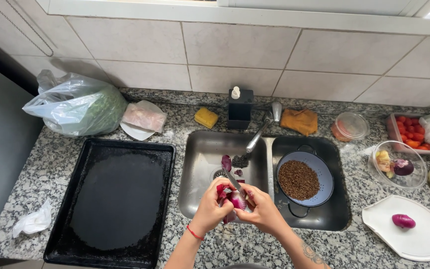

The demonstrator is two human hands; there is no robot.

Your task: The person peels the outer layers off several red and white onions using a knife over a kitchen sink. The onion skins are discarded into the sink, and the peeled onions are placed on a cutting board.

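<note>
Both hands (pixel 237 206) hold red onion (pixel 236 199), knife (pixel 233 180) over sink (pixel 200 164)

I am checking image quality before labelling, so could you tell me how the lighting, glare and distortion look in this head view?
Head view: even daylight, soft shadows; mild glare on the sink wall and the baking tray; wide-angle bending curves the counter edges; the hands, left hand and right hand, and the red onion are slightly soft.

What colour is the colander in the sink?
The colander is pale blue with a dark rim, seen in the head view.
</note>
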